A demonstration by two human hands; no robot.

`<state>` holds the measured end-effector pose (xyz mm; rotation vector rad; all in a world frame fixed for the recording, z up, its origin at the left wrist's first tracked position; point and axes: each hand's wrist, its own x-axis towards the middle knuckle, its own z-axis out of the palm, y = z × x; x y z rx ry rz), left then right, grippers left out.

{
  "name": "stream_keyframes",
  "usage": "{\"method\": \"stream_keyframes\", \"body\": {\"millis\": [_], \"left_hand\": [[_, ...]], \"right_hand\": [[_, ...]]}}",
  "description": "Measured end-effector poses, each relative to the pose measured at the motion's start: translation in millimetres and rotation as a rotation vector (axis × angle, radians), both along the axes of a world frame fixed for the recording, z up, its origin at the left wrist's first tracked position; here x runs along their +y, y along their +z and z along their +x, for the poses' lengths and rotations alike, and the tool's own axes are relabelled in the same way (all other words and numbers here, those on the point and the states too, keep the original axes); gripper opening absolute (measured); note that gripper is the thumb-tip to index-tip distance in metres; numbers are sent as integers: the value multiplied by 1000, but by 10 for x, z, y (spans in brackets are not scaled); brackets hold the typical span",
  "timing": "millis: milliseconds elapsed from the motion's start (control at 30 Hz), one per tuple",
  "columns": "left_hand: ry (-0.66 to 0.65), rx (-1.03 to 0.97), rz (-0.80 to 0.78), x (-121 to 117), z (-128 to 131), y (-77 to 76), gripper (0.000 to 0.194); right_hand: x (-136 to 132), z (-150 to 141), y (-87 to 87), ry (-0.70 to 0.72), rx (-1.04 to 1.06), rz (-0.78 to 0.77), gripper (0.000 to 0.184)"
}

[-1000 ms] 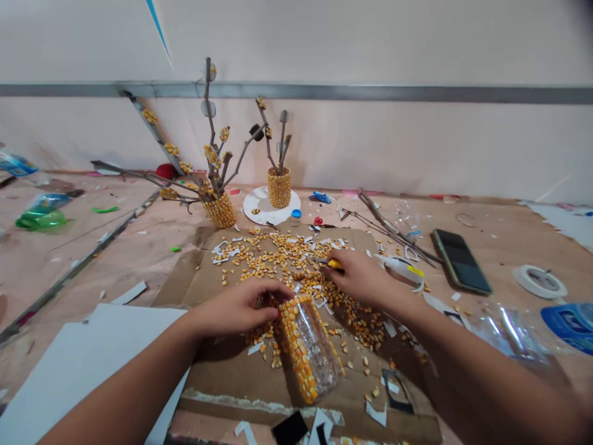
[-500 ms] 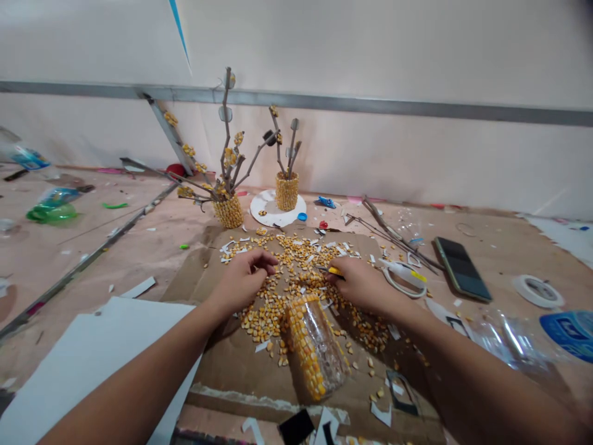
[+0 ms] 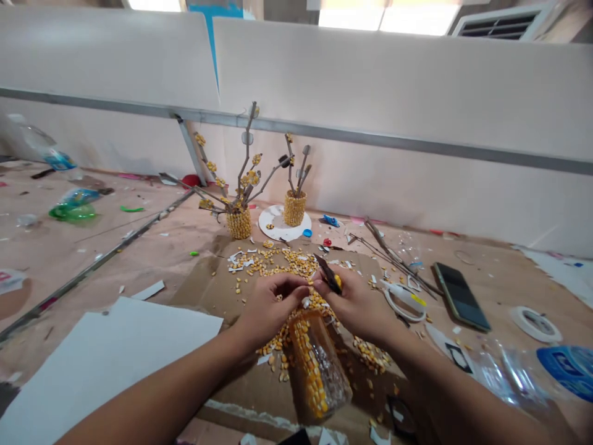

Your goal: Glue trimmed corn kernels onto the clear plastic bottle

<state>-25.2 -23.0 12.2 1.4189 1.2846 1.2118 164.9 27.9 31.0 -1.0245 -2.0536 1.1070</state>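
At twelve o'clock past the bench (image 3: 152,259): pale wall (image 3: 370,93), bright window (image 3: 417,15) at one
Left hand (image 3: 273,309): pinched narrow, contents unclear
Right hand (image 3: 356,306): gripping dark tool (image 3: 327,272)
Clear container (image 3: 328,366): six o'clock, on cardboard (image 3: 254,389)
Since earlier: left hand has reached right, window newly visible

Your left hand (image 3: 271,306) and right hand (image 3: 354,303) nearly meet; the kernel-covered cylinder (image 3: 317,364) obstructs the nearside between your forearms. Ahead, branches rising from the left pot (image 3: 238,222) and right pot (image 3: 295,209) limit your reach. Rightward, low sticks (image 3: 386,250) and a phone (image 3: 461,295); leftward, you can pass over the flat white sheet (image 3: 106,364).
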Motion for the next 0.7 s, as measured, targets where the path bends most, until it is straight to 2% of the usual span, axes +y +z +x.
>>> {"method": "stream_keyframes", "body": {"millis": [167,267,333,400,500,600,700], "left_hand": [[-7,-62,-76,-22,25,-11,29],[35,-162,-125,-30,52,-6,26],[58,-227,-142,-33,57,9,28],[63,-260,-153,-38,48,29,33],[34,-287,-201,-60,31,55,39],[6,-312,-224,-99,35,77,40],[-26,-355,-260,-132,53,102,41]], "right_hand": [[-64,-71,-37,-2,41,-16,25],[-55,-63,-43,-13,52,11,31],[-20,-20,-46,-22,-9,128,39],[26,44,-64,-27,-78,311,53],[75,125,-121,15,-155,528,65],[79,154,-162,58,-211,621,65],[64,153,-157,62,-227,651,66]]}}
